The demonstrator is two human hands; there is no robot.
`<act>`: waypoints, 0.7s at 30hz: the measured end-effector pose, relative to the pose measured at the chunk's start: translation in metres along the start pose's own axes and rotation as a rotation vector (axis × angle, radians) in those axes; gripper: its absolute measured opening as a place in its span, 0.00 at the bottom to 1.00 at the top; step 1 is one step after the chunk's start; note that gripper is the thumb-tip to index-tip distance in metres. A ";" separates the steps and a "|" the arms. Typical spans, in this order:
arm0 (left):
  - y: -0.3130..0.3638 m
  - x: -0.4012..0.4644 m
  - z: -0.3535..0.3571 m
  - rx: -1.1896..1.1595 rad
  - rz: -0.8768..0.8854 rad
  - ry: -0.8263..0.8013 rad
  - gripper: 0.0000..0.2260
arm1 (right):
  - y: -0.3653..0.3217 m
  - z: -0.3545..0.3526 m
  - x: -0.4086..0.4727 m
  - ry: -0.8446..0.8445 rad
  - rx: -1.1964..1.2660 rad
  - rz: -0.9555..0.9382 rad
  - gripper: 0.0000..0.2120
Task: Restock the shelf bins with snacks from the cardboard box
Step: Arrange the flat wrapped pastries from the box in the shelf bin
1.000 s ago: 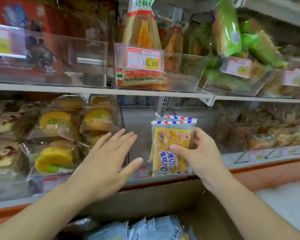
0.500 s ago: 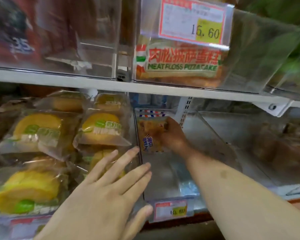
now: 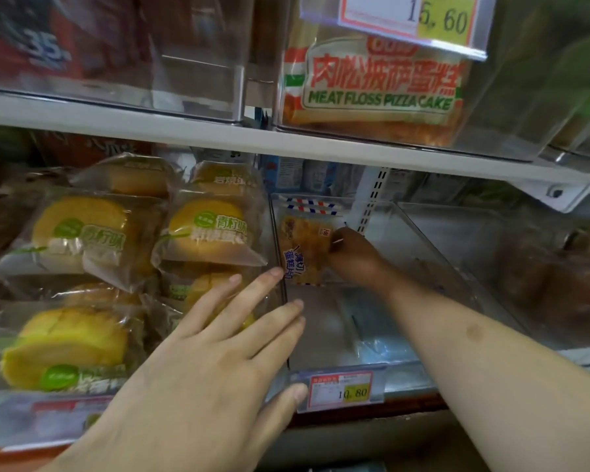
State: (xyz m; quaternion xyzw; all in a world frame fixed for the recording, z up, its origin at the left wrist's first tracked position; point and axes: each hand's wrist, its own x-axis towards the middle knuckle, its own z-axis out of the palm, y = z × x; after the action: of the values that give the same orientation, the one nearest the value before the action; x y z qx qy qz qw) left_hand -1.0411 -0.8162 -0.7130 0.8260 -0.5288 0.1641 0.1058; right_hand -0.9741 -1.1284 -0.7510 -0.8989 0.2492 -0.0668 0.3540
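The left hand (image 3: 198, 362) lies flat with fingers straight and spread, its fingertips against the clear bin (image 3: 433, 267) at that bin's left wall. Left of this hand sit bagged yellow cakes (image 3: 215, 229). Beyond its fingertips, deep in the bin, the right hand (image 3: 351, 257) grips a snack packet (image 3: 304, 247) upright near the back. Just beside the left thumb hangs a price tag (image 3: 343, 391).

The left hand (image 3: 198, 362) lies flat, palm down, fingers (image 3: 252, 287) straight and spread, pointing forward and to the right. The bare right forearm (image 3: 457, 335) stretches far forward, its hand (image 3: 351, 257) dim in shadow, fingers curled in a grip on a clear-wrapped yellow cake packet (image 3: 304, 247).
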 end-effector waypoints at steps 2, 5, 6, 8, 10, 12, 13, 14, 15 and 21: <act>-0.007 0.001 -0.004 0.058 0.062 -0.105 0.28 | 0.004 -0.012 -0.010 -0.036 -0.048 0.024 0.35; -0.011 -0.002 -0.006 0.088 0.045 -0.143 0.29 | 0.013 -0.033 -0.026 -0.183 -0.233 0.085 0.36; -0.009 -0.002 -0.006 0.078 0.045 -0.151 0.29 | 0.014 -0.037 -0.033 -0.240 -0.292 0.100 0.38; -0.007 -0.003 -0.005 0.064 0.043 -0.134 0.29 | 0.015 -0.042 -0.043 -0.312 -0.346 0.121 0.39; -0.007 -0.004 -0.006 0.075 0.041 -0.102 0.29 | 0.015 -0.043 -0.051 -0.314 -0.348 0.104 0.36; -0.007 -0.004 -0.006 0.095 0.033 -0.088 0.28 | 0.013 -0.046 -0.058 -0.293 -0.367 0.052 0.30; -0.007 -0.004 -0.006 0.095 0.031 -0.099 0.28 | 0.012 -0.047 -0.062 -0.276 -0.382 0.028 0.26; -0.006 -0.004 -0.006 0.092 0.031 -0.103 0.28 | 0.010 -0.050 -0.066 -0.255 -0.388 0.010 0.23; -0.006 -0.004 -0.005 0.093 0.031 -0.107 0.28 | 0.008 -0.053 -0.071 -0.229 -0.378 -0.002 0.20; 0.004 -0.004 -0.014 0.051 0.010 -0.034 0.24 | -0.024 -0.093 -0.131 0.071 -0.080 -0.169 0.15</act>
State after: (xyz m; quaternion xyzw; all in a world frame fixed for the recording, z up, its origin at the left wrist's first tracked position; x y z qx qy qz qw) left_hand -1.0487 -0.8093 -0.7015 0.8284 -0.5304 0.1638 0.0747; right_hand -1.1058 -1.1050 -0.6584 -0.9273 0.1875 -0.1182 0.3017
